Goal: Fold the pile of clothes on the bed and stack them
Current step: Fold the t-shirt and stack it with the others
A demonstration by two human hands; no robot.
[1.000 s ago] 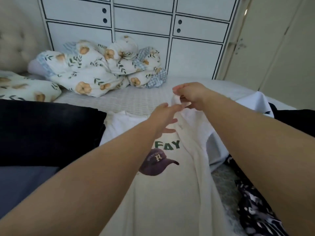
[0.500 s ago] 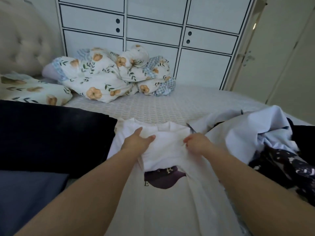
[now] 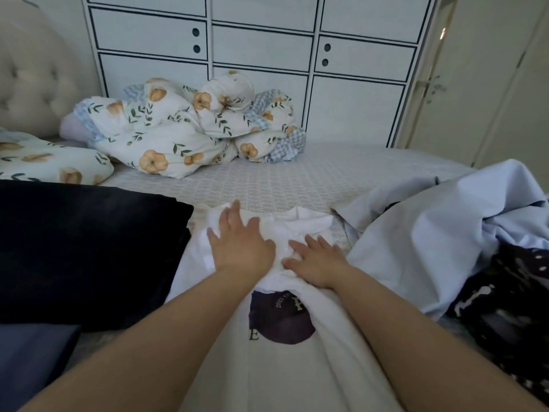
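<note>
White T-shirt (image 3: 285, 367): lies flat on the bed (image 3: 267, 179), in front of the person, upper part folded down over a dark cap print. Left hand (image 3: 240, 248): fingers spread wide, pressing flat on the folded part. Right hand (image 3: 318, 260): fingers straight, slightly apart, pressing just beside the left. Folded black garment (image 3: 83, 248): touching the shirt's left edge. Pale blue shirt (image 3: 430, 233) and dark patterned garment (image 3: 505, 307): heaped to the right. Floral duvet (image 3: 184, 129): bunched at the far side

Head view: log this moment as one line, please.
stage: flattening fold | left hand: flat on white T-shirt | right hand: flat on it | unfolded: pale blue garment, dark patterned garment
</note>
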